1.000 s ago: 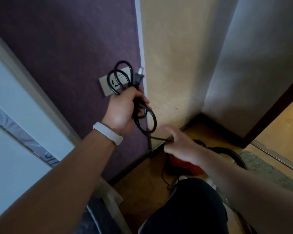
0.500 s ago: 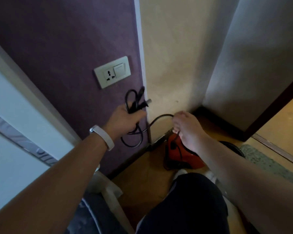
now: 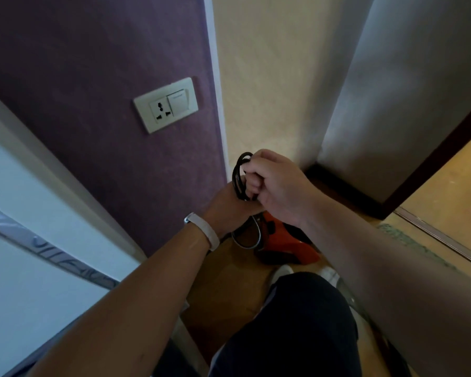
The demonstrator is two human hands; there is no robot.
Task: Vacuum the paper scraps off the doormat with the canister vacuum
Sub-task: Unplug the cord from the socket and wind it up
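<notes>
A coiled black power cord (image 3: 239, 175) is gripped between both hands in front of the wall corner. My left hand (image 3: 226, 208) holds the coil from below, mostly hidden behind my right hand (image 3: 272, 183), whose fingers close over the top of the loops. One loop of cord (image 3: 249, 238) hangs down below my left wrist. The orange-red canister vacuum (image 3: 286, 246) sits on the floor right under my hands, partly hidden by them. A green doormat (image 3: 408, 240) lies on the floor at the right; I see no paper scraps on the visible strip.
A white wall socket with switch (image 3: 166, 104) sits on the purple wall, up and left of my hands. A pale door or panel (image 3: 25, 240) fills the left. My dark-clothed knee (image 3: 288, 327) is at the bottom. A dark skirting and a doorway threshold (image 3: 441, 235) run at the right.
My left hand dropped with the coiled cord from in front of the socket down to the corner. My right hand came up from the vacuum and closed over the coil.
</notes>
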